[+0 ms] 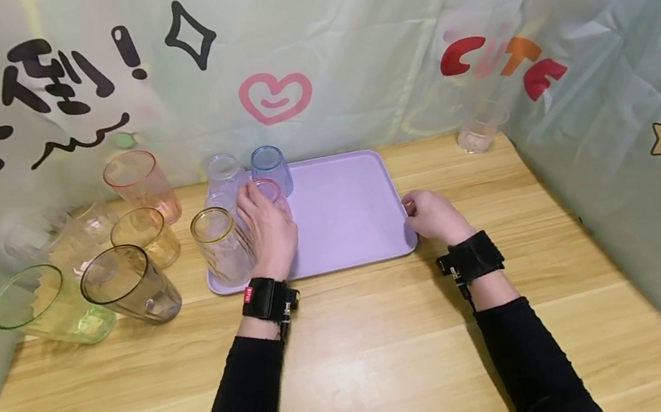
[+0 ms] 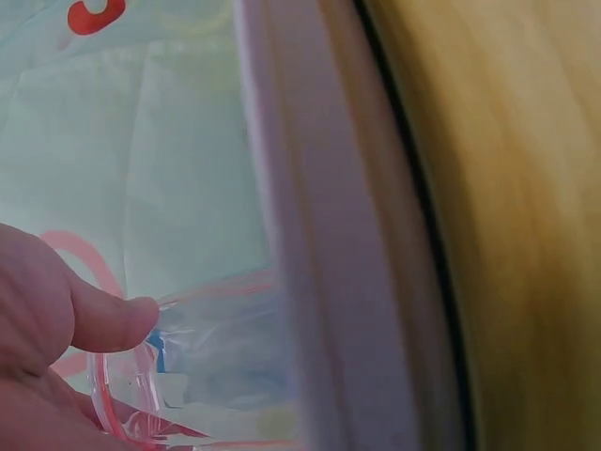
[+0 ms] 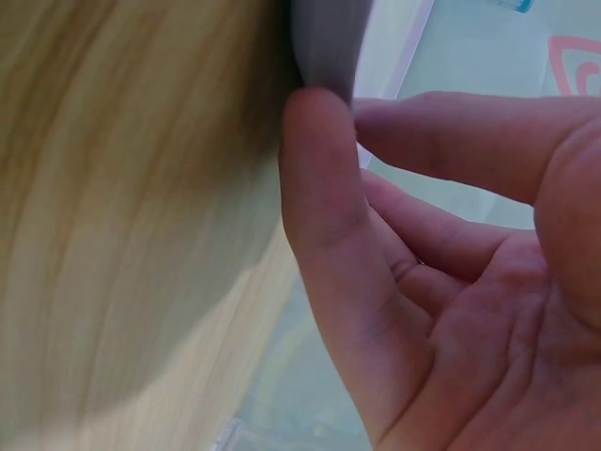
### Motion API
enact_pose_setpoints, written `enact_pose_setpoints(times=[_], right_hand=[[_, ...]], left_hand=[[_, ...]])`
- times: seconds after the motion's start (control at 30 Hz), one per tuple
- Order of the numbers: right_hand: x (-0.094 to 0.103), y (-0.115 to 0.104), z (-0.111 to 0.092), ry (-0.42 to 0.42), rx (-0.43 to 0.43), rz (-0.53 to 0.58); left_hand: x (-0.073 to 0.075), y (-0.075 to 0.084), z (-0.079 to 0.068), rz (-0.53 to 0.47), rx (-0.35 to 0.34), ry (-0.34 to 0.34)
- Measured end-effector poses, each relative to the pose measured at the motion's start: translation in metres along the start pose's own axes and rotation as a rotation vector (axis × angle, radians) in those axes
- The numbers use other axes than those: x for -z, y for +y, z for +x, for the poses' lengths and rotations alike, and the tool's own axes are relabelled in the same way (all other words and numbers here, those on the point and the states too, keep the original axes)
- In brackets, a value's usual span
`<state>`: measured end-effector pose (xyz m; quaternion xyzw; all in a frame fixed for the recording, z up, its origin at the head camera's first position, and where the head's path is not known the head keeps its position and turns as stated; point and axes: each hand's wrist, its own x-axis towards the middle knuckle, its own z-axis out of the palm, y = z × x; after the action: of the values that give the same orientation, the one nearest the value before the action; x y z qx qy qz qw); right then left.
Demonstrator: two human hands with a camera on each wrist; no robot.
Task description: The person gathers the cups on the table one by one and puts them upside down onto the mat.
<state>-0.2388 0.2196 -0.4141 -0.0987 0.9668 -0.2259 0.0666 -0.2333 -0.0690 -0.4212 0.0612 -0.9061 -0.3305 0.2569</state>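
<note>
A lilac tray [image 1: 344,211] lies on the wooden table with several drinking glasses grouped at its left end. My left hand [image 1: 272,234] grips a pink-rimmed glass [image 1: 271,191] there; the left wrist view has the thumb [image 2: 117,321] against the side of this glass [image 2: 225,348]. Beside that hand stand an amber-rimmed glass [image 1: 222,249] and, behind, a blue glass [image 1: 272,172] and a clear glass [image 1: 226,170]. With thumb and finger, my right hand [image 1: 435,215] pinches the tray's right edge [image 3: 329,47]. The left hand hides part of the group.
Left of the tray are larger tumblers: green [image 1: 53,311], smoky dark [image 1: 134,286], amber [image 1: 147,238] and pink [image 1: 142,188], with clear ones [image 1: 70,242] behind. A small clear glass [image 1: 477,132] stands at the back right corner. A printed cloth [image 1: 357,48] hangs behind the table.
</note>
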Motion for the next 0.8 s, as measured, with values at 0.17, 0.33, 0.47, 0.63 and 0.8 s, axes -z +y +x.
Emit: enact_pose_setpoints(times=[0.17, 0.33, 0.47, 0.63, 0.8], right_hand=[[0.0, -0.001, 0.0, 0.004, 0.0, -0.004], [0.0, -0.001, 0.0, 0.0, -0.005, -0.003], [0.0, -0.001, 0.0, -0.006, -0.009, -0.005], [0.0, -0.002, 0.0, -0.011, -0.017, -0.002], [0.0, 0.0, 0.0, 0.001, 0.001, -0.015]], left_hand=[[0.001, 0.002, 0.0, -0.006, -0.03, 0.018], [0.007, 0.017, -0.001, -0.025, -0.135, 0.08], [0.01, 0.032, -0.005, -0.038, -0.233, 0.126], [0.007, 0.046, -0.013, -0.098, -0.375, 0.094], [0.0, 0.052, -0.024, -0.116, -0.468, -0.091]])
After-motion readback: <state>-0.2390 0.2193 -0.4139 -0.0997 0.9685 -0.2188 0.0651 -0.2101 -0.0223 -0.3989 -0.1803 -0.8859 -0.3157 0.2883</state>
